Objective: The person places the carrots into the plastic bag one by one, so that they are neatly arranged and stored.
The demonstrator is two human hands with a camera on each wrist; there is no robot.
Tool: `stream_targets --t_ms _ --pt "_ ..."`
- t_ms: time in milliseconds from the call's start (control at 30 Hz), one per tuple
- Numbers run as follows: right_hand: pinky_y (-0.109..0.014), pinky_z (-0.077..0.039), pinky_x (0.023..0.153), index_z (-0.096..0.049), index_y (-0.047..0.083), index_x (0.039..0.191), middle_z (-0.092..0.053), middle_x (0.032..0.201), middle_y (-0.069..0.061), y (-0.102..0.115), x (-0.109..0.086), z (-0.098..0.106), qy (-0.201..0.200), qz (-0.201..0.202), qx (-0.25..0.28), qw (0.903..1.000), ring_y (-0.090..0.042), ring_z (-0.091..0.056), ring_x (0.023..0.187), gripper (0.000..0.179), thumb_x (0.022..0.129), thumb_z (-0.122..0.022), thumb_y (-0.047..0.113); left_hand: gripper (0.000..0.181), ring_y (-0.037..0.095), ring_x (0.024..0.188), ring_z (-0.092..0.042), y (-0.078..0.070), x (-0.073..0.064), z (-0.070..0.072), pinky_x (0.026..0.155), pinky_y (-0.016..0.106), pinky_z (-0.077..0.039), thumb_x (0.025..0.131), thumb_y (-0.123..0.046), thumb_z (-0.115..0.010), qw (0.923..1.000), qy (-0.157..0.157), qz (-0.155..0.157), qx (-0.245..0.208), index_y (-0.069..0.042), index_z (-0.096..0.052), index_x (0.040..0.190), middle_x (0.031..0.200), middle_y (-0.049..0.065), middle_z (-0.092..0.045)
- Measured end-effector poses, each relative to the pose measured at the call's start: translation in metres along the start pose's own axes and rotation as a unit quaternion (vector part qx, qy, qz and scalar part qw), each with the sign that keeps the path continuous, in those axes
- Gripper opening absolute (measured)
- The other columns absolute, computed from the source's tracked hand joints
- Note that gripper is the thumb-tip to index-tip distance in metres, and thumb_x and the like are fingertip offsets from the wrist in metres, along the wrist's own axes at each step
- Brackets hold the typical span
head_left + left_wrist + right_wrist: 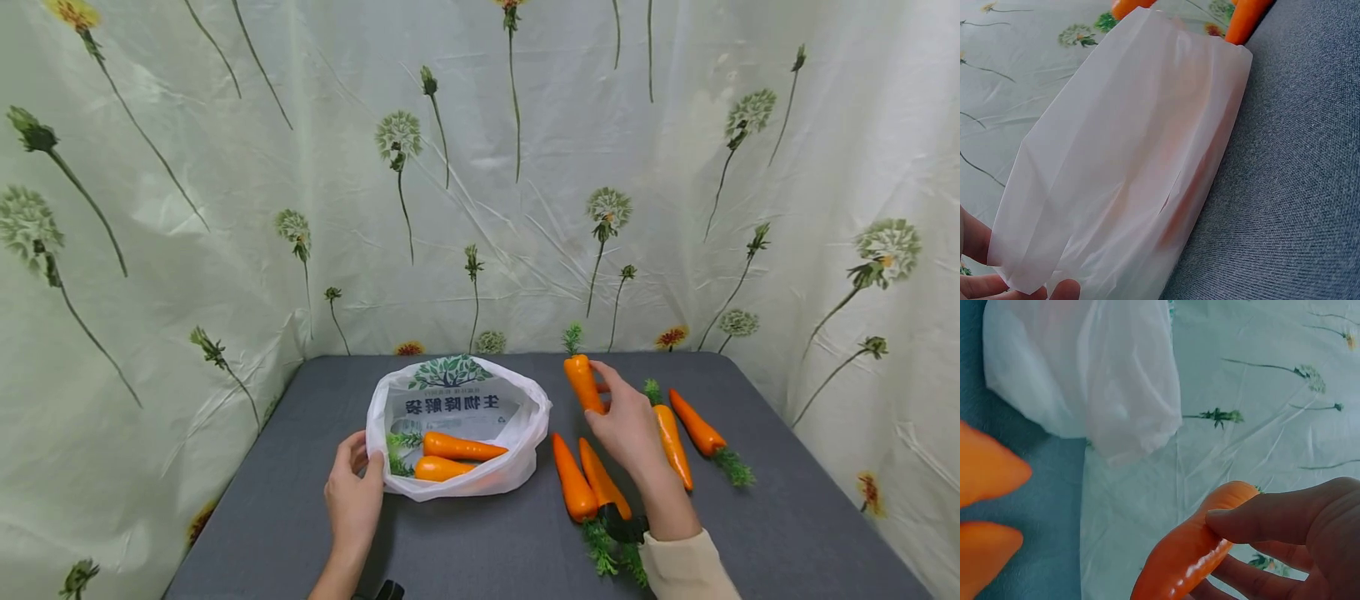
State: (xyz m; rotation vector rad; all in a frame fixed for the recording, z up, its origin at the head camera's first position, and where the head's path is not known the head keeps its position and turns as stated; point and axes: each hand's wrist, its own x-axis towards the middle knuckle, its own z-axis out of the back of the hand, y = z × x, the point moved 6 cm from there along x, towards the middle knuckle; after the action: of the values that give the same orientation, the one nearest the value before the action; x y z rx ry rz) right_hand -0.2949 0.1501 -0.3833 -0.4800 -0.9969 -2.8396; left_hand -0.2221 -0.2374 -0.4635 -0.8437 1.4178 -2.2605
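Carrots: at least two inside white bag, four more carrots loose on tabletop, right of bag. Left hand pinches bag's left rim; right hand grips another carrot aloft, right of bag, not yet in. Bagging looks partly done to me; five outside.

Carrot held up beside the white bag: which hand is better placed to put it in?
Probably the right hand: it has the raised carrot in its grip, near the open bag, whose edge the left hand holds.
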Motion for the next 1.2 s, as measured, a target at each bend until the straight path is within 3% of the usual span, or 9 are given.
stream_targets --t_ms 100,233,333,467,800,1033,1200 --pt "-0.034 -0.047 0.057 -0.038 0.030 0.136 -0.059 0.110 -0.004 0.007 0.002 -0.002 -0.002 0.002 0.000 1.0000 -0.020 -0.060 0.082 0.072 0.074 -0.069 0.011 0.034 0.026 0.097 -0.057 -0.001 -0.001 0.000 0.079 0.051 -0.044 0.086 -0.019 -0.059 0.9999 -0.007 -0.008 -0.003 -0.013 -0.054 0.119 0.105 0.008 -0.062" --pt "-0.034 -0.046 0.058 -0.037 0.034 0.136 -0.058 0.112 -0.001 0.017 0.004 -0.006 0.003 0.001 -0.002 1.0000 -0.019 -0.060 0.085 0.072 0.075 -0.069 0.014 0.037 0.027 0.096 -0.056 0.016 0.004 -0.005 0.078 0.050 -0.045 0.086 -0.025 -0.060 0.9995 -0.012 -0.028 -0.012 -0.015 -0.053 0.122 0.106 0.010 -0.062" --pt "-0.034 -0.046 0.058 -0.036 0.035 0.136 -0.057 0.113 0.001 0.026 0.005 -0.008 0.009 0.006 0.000 0.9999 -0.019 -0.059 0.087 0.072 0.075 -0.068 0.014 0.037 0.028 0.097 -0.056 0.015 0.004 -0.005 0.081 0.050 -0.044 0.087 -0.024 -0.060 0.9994 -0.009 -0.030 -0.016 -0.014 -0.053 0.122 0.107 0.011 -0.061" --pt "-0.035 -0.045 0.058 -0.037 0.033 0.136 -0.057 0.114 0.001 0.039 0.006 -0.012 0.013 0.019 0.007 0.9997 -0.018 -0.059 0.087 0.073 0.075 -0.069 0.011 0.034 0.027 0.097 -0.056 -0.001 -0.001 0.000 0.080 0.053 -0.043 0.087 -0.019 -0.058 0.9999 -0.007 -0.010 -0.006 -0.012 -0.053 0.120 0.106 0.009 -0.061" --pt "-0.030 -0.047 0.056 -0.039 0.035 0.135 -0.056 0.112 0.004 0.072 0.009 -0.018 0.009 0.077 0.039 0.9962 -0.014 -0.059 0.085 0.074 0.074 -0.069 0.006 0.034 0.022 0.097 -0.058 0.000 0.000 0.001 0.083 0.047 -0.044 0.086 -0.016 -0.060 0.9999 -0.005 -0.011 -0.008 -0.013 -0.055 0.119 0.105 0.005 -0.062" --pt "-0.034 -0.049 0.064 -0.041 0.034 0.134 -0.057 0.112 0.005 0.093 0.011 -0.025 0.011 0.104 0.047 0.9934 -0.013 -0.059 0.086 0.074 0.073 -0.070 0.004 0.034 0.018 0.095 -0.058 0.000 0.000 0.002 0.073 0.042 -0.050 0.086 -0.018 -0.059 0.9999 -0.010 -0.011 0.000 -0.015 -0.055 0.120 0.105 0.002 -0.062" --pt "-0.033 -0.049 0.066 -0.042 0.033 0.133 -0.057 0.110 0.007 0.105 0.014 -0.032 0.011 0.122 0.047 0.9913 -0.012 -0.057 0.085 0.073 0.072 -0.071 0.003 0.034 0.022 0.095 -0.057 0.001 0.001 0.001 0.074 0.047 -0.048 0.086 -0.018 -0.059 0.9999 -0.010 -0.012 -0.002 -0.013 -0.054 0.119 0.105 0.005 -0.062"
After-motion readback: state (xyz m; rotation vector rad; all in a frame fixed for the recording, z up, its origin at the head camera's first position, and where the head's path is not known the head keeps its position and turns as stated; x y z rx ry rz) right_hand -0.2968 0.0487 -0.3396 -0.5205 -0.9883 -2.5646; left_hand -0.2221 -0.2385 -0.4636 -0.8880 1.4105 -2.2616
